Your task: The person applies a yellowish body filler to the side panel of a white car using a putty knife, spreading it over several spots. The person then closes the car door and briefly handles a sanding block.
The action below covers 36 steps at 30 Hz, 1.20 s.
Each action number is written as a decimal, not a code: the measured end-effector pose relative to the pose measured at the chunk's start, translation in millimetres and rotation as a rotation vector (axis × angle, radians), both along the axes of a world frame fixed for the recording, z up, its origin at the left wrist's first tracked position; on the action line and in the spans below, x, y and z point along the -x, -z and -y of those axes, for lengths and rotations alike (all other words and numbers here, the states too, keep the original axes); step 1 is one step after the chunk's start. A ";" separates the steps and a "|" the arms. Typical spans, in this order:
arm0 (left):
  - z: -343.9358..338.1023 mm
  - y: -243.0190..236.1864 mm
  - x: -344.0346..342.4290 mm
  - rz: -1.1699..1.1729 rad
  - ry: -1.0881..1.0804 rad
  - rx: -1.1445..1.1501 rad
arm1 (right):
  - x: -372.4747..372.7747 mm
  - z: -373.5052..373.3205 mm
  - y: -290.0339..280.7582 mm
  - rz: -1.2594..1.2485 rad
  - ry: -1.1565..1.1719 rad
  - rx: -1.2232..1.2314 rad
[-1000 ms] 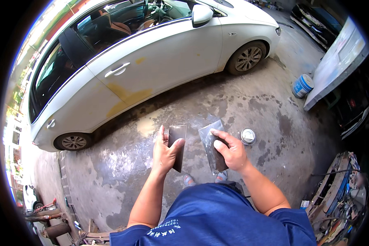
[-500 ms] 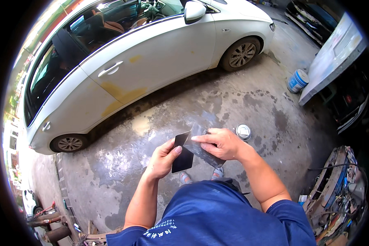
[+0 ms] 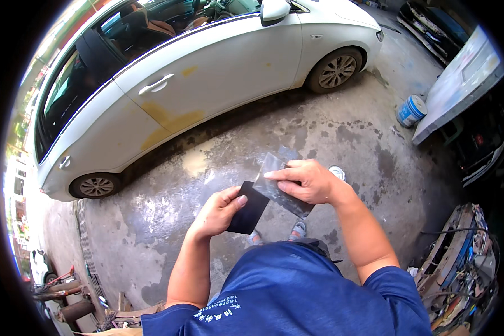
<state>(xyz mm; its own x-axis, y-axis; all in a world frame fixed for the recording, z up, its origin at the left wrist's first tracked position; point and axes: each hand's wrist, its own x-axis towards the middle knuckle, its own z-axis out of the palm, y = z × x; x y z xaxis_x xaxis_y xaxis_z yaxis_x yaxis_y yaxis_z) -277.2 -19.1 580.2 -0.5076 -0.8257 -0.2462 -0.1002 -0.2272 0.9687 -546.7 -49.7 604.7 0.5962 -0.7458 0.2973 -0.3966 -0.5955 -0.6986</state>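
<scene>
My left hand (image 3: 214, 211) is closed on a thin, flat black rectangular sheet (image 3: 250, 210), thumb on top. In my right hand (image 3: 309, 182) is a glossy, see-through grey rectangular sheet (image 3: 274, 194), with the index finger laid along its face. The two sheets meet or overlap at their near corners in front of my body; whether they touch I cannot tell. Beyond them stands a white car (image 3: 224, 61), with yellowish patches (image 3: 171, 119) on its lower doors.
A round can (image 3: 337, 172) stands on the stained concrete floor (image 3: 151, 235), partly behind my right wrist. Farther right, a blue and white bucket (image 3: 411, 111) is beside a leaning pale panel (image 3: 459, 84). Scrap parts (image 3: 459, 263) are heaped at the lower right.
The black sheet has turned so its face shows more broadly. Both hands have shifted slightly, the right one up and to the right. The view has moved a little.
</scene>
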 end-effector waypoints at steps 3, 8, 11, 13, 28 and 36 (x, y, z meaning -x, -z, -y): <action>1.2 -9.6 2.2 0.022 0.035 -0.032 | 13.1 -2.4 13.4 0.025 -0.057 -0.117; 2.6 2.4 0.3 0.087 0.118 -0.008 | -0.1 17.9 -0.8 0.381 0.121 -0.409; 4.3 -2.0 -6.1 -0.007 0.048 -0.101 | 12.8 22.0 6.0 0.387 0.211 -0.348; 6.8 1.5 -8.1 -0.057 0.045 -0.120 | 8.0 16.3 9.6 0.143 0.189 -0.254; 2.2 25.9 -28.4 -0.183 -0.335 -0.089 | -23.0 -27.4 54.9 0.141 0.222 -0.275; 2.7 48.7 -4.8 -0.439 -0.678 -0.384 | -12.6 -26.9 74.0 0.350 0.401 -0.429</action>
<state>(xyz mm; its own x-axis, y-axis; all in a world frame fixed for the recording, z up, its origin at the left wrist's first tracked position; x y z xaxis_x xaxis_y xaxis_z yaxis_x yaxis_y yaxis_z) -272.4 -21.8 531.5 -0.0533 -0.8833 -0.4657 0.5352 -0.4190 0.7335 -534.1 -22.7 530.7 0.1720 -0.9838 0.0513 -0.2369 -0.0918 -0.9672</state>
